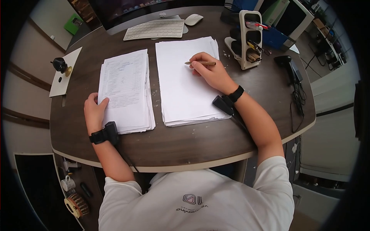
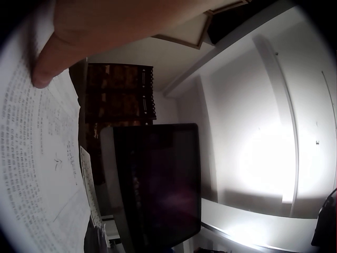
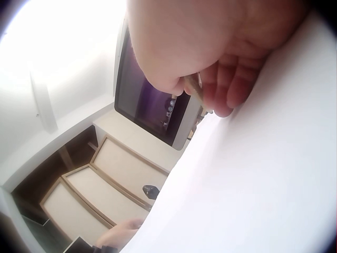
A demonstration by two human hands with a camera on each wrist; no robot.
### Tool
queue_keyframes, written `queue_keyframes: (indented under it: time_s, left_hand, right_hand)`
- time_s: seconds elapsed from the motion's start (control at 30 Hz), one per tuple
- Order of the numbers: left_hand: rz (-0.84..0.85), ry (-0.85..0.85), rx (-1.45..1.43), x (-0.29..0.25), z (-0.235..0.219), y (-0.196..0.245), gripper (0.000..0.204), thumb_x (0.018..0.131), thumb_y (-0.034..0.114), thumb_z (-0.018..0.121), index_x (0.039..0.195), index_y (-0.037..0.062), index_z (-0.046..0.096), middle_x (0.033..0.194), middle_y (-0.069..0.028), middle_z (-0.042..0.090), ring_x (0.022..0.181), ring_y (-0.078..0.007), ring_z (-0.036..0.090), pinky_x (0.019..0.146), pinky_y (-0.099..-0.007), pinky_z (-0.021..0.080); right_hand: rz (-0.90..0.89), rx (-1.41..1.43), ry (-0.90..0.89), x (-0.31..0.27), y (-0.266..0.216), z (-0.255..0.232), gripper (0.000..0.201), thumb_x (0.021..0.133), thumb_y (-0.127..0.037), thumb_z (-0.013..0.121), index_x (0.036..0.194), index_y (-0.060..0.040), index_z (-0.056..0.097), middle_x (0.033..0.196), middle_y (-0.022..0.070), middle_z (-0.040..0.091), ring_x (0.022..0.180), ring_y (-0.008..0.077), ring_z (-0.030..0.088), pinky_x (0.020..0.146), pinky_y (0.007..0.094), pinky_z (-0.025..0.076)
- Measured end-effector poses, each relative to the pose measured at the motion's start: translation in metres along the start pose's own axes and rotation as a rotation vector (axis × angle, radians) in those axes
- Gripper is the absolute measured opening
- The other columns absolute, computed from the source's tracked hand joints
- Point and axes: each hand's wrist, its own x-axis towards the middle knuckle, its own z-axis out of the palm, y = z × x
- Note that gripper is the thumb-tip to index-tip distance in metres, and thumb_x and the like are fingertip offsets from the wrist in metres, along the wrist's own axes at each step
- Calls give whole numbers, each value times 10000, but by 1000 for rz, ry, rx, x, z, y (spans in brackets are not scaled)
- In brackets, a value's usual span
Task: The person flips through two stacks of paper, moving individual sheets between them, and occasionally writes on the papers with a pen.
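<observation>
My right hand (image 1: pixel 212 74) pinches a brown pen (image 1: pixel 207 63) between thumb and fingers, over the upper part of a blank white paper stack (image 1: pixel 185 92). In the right wrist view, the curled fingers (image 3: pixel 224 87) hang close over the white sheet, and most of the pen (image 3: pixel 194 88) is hidden by them. On the left, my left hand (image 1: pixel 94 112) rests at the left edge of a printed paper stack (image 1: pixel 125 82), its thumb lying on the top sheet. The left wrist view has that thumb (image 2: pixel 50 66) stretched out on the printed lines.
Behind the papers are a keyboard (image 1: pixel 156 29), a mouse (image 1: pixel 193 19) and a monitor (image 1: pixel 135 13). A pen organizer (image 1: pixel 243 57) stands at the right back, with a barcode scanner (image 1: pixel 290 69) and its cable near the right edge. At left, a white board (image 1: pixel 63 82) carries a small dark object.
</observation>
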Motion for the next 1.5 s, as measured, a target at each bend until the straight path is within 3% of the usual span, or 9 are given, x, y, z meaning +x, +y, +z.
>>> queue_keyframes:
  time_s: [0.37,0.47,0.57,0.83,0.9,1.07,1.3,1.5]
  left_hand:
    - [37,10,-5,-2,2,-1,481,875,183,823,1294,-19,700,1210,-209,717,1102,-355,699,965,-436,548]
    - [56,30,-11,-4,2,1,406,883,170,816,1230,-10,711,1172,-191,714,1081,-341,693,965,-431,545]
    - [112,106,62,-8,1,4,226,911,124,783,1052,-20,682,990,-144,717,951,-264,682,861,-396,549]
    - [-12,52,-20,1,-1,-14,249,903,197,795,1031,4,704,907,-113,688,860,-265,666,821,-403,542]
    - [-86,18,-51,-5,1,-22,257,901,200,797,1040,3,706,854,-100,680,814,-254,663,794,-398,543]
    - [-80,27,-6,-7,-4,2,275,904,215,798,1047,-2,705,847,-92,680,770,-232,650,764,-382,540]
    - [-21,28,-48,-3,0,-7,319,893,243,816,1048,-11,702,848,-102,681,775,-250,653,765,-395,540]
    - [-44,22,-42,-4,0,-7,339,887,253,832,1037,-19,695,854,-110,683,775,-258,654,764,-394,539]
  right_hand:
    - [13,-155,-16,0,-6,0,240,1077,-202,651,1225,-19,702,1030,24,732,872,83,653,797,237,522]
    - [20,-156,-17,-1,-8,0,238,1077,-198,656,1230,-22,703,1030,17,730,865,75,644,790,233,518]
    - [11,-137,-2,-1,-4,1,230,1070,-197,670,1220,-27,709,995,19,729,847,70,633,773,237,512]
    - [-100,-137,50,3,1,1,217,1070,-194,674,1210,-29,695,956,6,718,818,72,628,755,230,505]
    - [59,-14,-2,1,-2,2,216,1076,-198,667,1180,-9,676,957,16,709,808,77,645,744,236,521]
    - [43,13,-2,2,-8,3,219,1081,-214,666,1146,-4,668,963,35,724,788,84,651,722,245,531]
    - [14,-94,-39,-1,-8,4,257,1076,-188,669,1273,-25,691,1064,21,752,854,83,668,787,237,537]
    - [-6,-106,-12,-1,-7,5,251,1063,-177,687,1264,-27,692,1069,20,750,865,82,681,792,236,539]
